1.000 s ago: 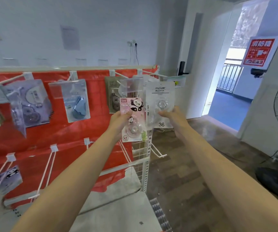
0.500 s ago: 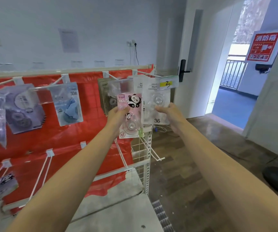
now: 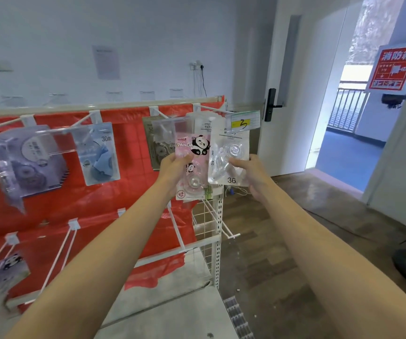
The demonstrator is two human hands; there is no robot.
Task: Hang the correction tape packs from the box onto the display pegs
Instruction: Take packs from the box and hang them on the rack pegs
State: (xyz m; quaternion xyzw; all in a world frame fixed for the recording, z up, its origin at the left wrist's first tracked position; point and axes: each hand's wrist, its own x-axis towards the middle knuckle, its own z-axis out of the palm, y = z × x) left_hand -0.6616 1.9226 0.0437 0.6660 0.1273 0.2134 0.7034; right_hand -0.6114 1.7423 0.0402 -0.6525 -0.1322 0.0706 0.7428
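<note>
At the far left, purple and blue packs (image 3: 96, 152) already hang on the display pegs (image 3: 84, 121) against the red backing (image 3: 128, 187). Your left hand (image 3: 172, 171) is raised, its fingers curled round the edge of a pink panda pack (image 3: 192, 165) with a clear blister low on the card. Just beside it, your right hand (image 3: 251, 174) pinches a white pack (image 3: 229, 157) marked 36, its top just under the yellow-tagged peg end (image 3: 244, 121). Whether that pack's hole sits on the peg is hidden; its small print is unreadable.
</note>
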